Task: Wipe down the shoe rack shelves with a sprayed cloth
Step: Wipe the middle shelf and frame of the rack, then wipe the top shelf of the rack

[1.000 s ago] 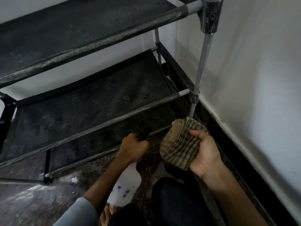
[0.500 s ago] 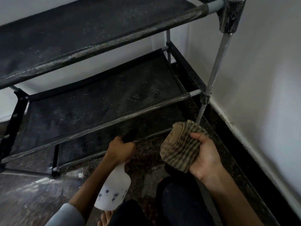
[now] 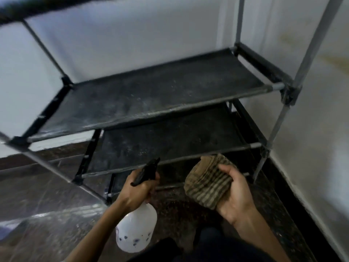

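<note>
Left hand (image 3: 138, 188): wrapped round the neck of the spray bottle (image 3: 136, 230), at about 7 o'clock in the view; its black nozzle (image 3: 148, 170) tips up and right, toward the cloth, which looks like the reason for the hold; whether a finger is on the trigger I cannot tell
Right hand (image 3: 234, 193): at 5 o'clock, cupping the folded checked cloth (image 3: 207, 182) from beneath, thumb clamped over the top edge; the broad face is turned to the nozzle, presented to take the spray
Shoe rack (image 3: 283, 114): stands against the wall, filling 12 o'clock; middle shelf (image 3: 154, 99) and lower shelf (image 3: 170, 140) are dark fabric, speckled pale with dust; both hands hover in front of the lower rail, touching neither shelf
Stage: I'd judge this the wetting step; wiping not yet begun
Risk: spray may miss the cloth and land on the floor (image 3: 47, 195)
</note>
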`<action>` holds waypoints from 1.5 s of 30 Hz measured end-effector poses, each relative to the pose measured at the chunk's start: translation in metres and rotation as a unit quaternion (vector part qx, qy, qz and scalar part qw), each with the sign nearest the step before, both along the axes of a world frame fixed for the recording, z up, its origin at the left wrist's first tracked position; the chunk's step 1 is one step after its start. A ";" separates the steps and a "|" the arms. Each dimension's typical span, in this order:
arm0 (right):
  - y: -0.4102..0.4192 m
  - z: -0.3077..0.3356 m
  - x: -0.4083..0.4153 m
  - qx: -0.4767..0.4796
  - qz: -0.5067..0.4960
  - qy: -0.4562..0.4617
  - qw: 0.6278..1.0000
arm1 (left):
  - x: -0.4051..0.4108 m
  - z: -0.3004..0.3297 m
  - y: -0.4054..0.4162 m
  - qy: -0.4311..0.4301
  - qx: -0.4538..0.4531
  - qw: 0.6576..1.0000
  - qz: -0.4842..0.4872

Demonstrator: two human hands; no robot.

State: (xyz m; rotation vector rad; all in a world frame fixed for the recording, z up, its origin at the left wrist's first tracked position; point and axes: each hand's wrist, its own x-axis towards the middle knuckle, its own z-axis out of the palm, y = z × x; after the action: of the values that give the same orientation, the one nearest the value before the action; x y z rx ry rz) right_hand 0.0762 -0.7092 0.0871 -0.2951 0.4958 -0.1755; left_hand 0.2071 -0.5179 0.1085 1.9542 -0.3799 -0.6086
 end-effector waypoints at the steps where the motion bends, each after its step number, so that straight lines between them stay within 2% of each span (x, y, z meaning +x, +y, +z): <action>1: 0.004 0.012 0.000 -0.007 0.010 -0.017 1.000 | -0.002 0.016 0.004 -0.009 -0.016 1.000 0.007; 7: 0.033 0.100 0.002 -0.034 0.053 -0.112 0.992 | -0.010 0.124 0.027 -0.069 -0.098 0.991 0.056; 16: 0.095 0.221 0.016 -0.017 0.063 -0.134 0.989 | -0.033 0.257 0.069 -0.137 -0.185 0.969 0.093; 22: 0.123 0.275 0.029 -0.039 0.098 -0.173 0.979 | -0.038 0.297 0.099 -0.174 -0.214 0.950 0.146; 29: 0.147 0.325 0.049 -0.115 0.152 -0.162 0.968 | -0.031 0.328 0.124 -0.209 -0.259 0.903 0.271; 36: 0.152 0.374 0.108 -0.188 0.157 -0.138 0.960 | 0.003 0.343 0.131 -0.214 -0.297 0.876 0.315; 40: 0.146 0.401 0.156 -0.304 0.154 -0.134 0.931 | 0.030 0.349 0.132 -0.199 -0.321 0.864 0.332; 42: 0.143 0.409 0.183 -0.386 0.137 -0.134 0.902 | 0.041 0.347 0.136 -0.204 -0.325 0.857 0.344; 44: 0.143 0.411 0.211 -0.506 0.115 -0.116 0.847 | 0.050 0.340 0.141 -0.218 -0.316 0.853 0.355; 45: 0.144 0.410 0.224 -0.571 0.110 -0.102 0.807 | 0.053 0.335 0.143 -0.220 -0.309 0.853 0.360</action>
State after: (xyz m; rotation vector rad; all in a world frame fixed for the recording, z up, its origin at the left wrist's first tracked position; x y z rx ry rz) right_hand 0.3005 -0.5657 0.4971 -1.5020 0.0751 -0.2620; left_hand 0.2606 -0.3747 0.4434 1.4205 -0.0702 0.4251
